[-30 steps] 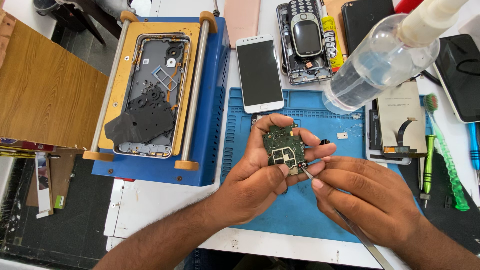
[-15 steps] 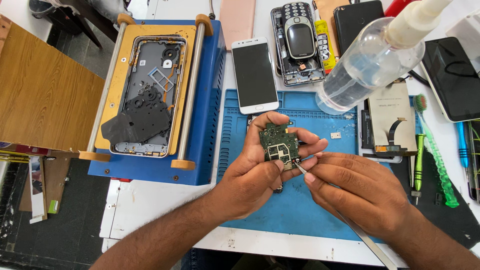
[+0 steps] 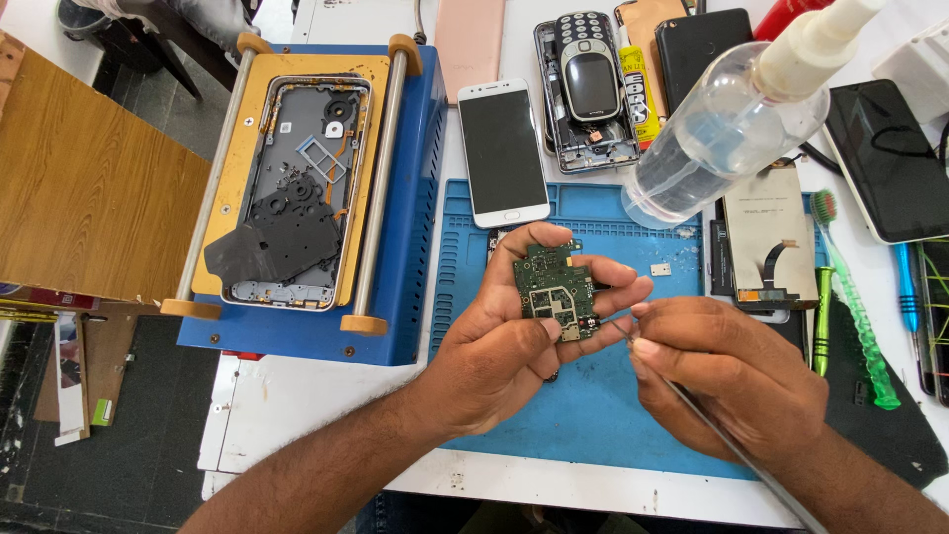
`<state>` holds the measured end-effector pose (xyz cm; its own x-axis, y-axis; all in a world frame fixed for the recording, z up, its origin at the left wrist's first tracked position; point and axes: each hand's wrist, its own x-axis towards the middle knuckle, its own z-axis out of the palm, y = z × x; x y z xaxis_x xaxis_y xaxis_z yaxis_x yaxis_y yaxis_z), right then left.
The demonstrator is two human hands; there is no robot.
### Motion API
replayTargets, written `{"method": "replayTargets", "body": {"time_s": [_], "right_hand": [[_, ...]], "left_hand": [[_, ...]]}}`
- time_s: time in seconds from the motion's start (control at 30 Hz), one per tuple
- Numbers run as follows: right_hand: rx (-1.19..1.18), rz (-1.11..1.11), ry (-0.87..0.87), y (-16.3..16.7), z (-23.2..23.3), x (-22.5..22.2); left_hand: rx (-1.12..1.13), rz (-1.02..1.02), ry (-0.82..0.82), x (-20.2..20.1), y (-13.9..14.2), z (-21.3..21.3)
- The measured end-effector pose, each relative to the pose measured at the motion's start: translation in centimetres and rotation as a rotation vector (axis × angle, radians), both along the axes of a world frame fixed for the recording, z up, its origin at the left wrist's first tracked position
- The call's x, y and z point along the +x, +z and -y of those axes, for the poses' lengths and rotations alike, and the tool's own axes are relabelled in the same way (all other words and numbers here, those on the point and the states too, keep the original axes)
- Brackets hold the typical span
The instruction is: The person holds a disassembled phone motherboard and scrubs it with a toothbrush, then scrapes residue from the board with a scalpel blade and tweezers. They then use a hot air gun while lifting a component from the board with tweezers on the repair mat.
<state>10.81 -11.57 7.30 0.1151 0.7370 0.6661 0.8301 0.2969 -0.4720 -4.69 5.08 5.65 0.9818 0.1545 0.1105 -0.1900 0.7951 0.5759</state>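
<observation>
Head view is showing your left hand (image 3: 504, 341) gripping a small green circuit board (image 3: 554, 289) by its edges, holding it up over the blue work mat (image 3: 583, 415) on the counter (image 3: 297, 415). Your right hand (image 3: 727, 371) is pinching a thin metal tool (image 3: 732, 445), its tip touching the board's lower right edge. A clear plastic bottle (image 3: 722, 138) is leaning in above the mat, and an opened phone frame (image 3: 297, 188) is lying on the blue machine (image 3: 415, 257) to your left.
</observation>
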Motion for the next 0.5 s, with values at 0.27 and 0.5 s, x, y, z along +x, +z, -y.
{"method": "replayTargets", "body": {"time_s": [0.27, 0.5], "right_hand": [[-0.038, 0.043, 0.04, 0.07, -0.17, 0.04], [-0.076, 0.06, 0.03, 0.24, -0.37, -0.03]], "left_hand": [[0.048, -0.008, 0.003, -0.16, -0.29, 0.02], [0.07, 0.003, 0.001, -0.21, -0.28, -0.02]]}}
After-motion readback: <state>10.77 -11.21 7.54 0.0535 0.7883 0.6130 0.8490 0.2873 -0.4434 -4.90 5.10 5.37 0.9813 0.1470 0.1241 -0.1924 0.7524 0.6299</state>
